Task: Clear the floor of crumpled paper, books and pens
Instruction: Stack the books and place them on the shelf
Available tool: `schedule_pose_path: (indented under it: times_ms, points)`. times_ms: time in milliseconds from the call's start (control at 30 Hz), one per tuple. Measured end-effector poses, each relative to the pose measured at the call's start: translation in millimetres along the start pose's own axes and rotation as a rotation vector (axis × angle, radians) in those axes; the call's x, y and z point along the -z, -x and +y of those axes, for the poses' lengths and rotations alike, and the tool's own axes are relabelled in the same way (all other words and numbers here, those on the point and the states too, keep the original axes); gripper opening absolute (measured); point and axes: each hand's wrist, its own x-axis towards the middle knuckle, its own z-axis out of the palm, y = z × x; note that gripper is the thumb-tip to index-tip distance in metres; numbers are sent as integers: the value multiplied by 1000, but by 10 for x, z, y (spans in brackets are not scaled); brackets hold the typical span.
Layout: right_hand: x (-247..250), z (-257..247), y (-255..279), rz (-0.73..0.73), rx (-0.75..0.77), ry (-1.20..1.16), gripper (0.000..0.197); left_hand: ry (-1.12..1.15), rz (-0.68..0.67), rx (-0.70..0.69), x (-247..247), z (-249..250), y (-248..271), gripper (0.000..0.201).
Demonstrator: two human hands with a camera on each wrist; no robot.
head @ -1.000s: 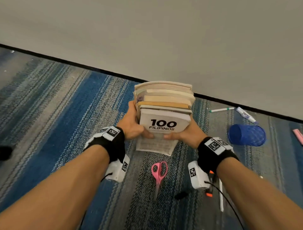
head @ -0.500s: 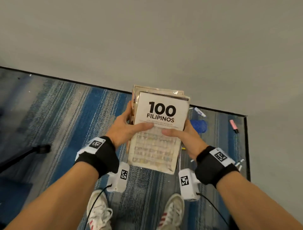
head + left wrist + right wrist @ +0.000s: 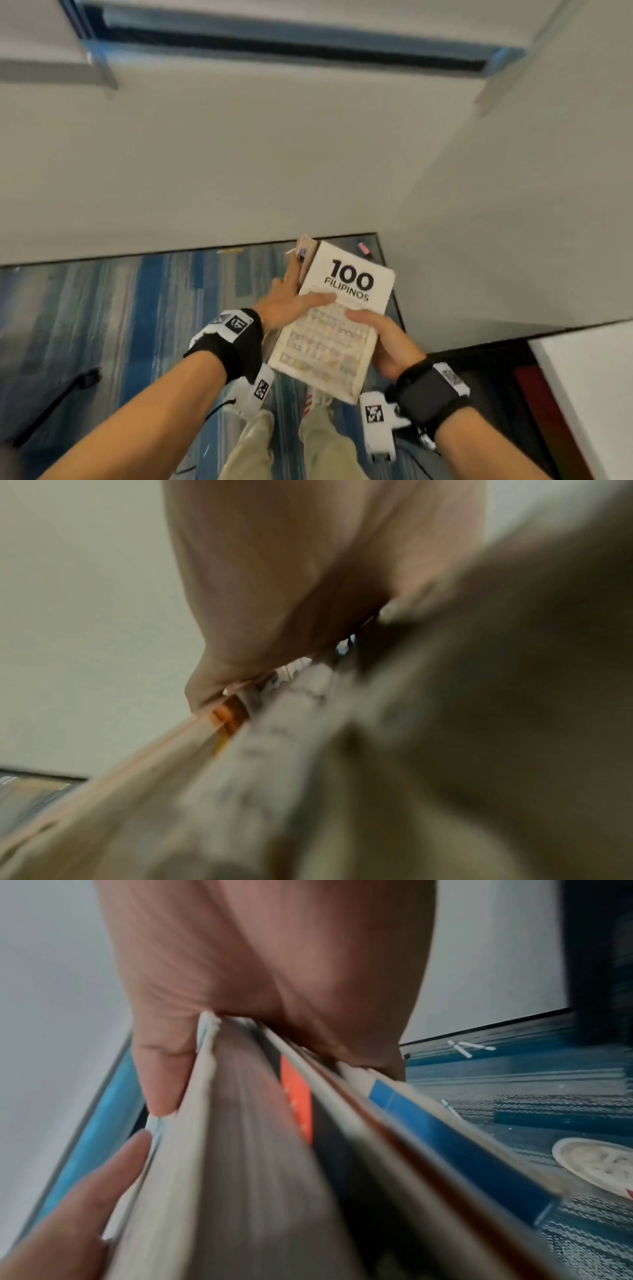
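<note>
Striped blue carpet (image 3: 144,308) – both hands w/ rectangular paperback stack (image 3: 342,308)

White cover (image 3: 346,294) with black lettering above a pastel grid; beneath the hands, blue-and-grey striped carpet (image 3: 113,315); black wristbands (image 3: 236,346).
</note>
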Motion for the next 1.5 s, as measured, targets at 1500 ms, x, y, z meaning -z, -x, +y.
schedule_pose_path:
  times_ms: [1500]
  points:
    - [4347,539,3446,748,90,-207,43,-736,-663,-191,-5557,2064,175,52]
